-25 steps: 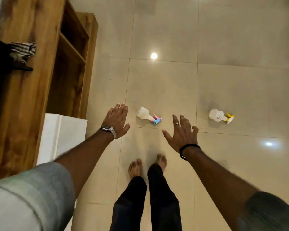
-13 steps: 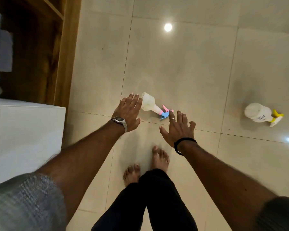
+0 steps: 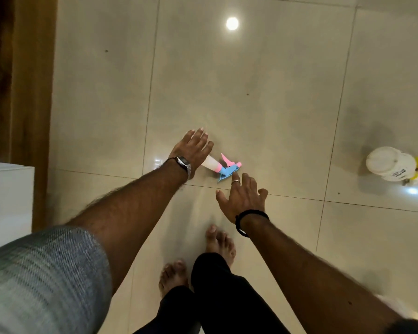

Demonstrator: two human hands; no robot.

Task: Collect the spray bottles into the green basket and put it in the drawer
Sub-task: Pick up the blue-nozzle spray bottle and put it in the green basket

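A white spray bottle with a pink and blue trigger head (image 3: 225, 167) lies on its side on the tiled floor. My left hand (image 3: 192, 150), wearing a watch, is stretched flat over the bottle's body and hides most of it; its fingers are extended, not curled around it. My right hand (image 3: 241, 198) is open with fingers spread, its index fingertip just short of the blue trigger. A second white spray bottle with a yellow trigger (image 3: 387, 163) lies further right, by the frame edge. No green basket is in view.
A wooden shelf unit (image 3: 22, 92) runs along the left edge. A white box-like unit (image 3: 7, 201) sits in front of it at lower left. My bare feet (image 3: 220, 244) stand just below the hands on glossy beige tiles.
I have leaned down and closer to the floor. My left hand has slid over the body of the pink-and-blue bottle, and my right hand has moved up to its trigger.
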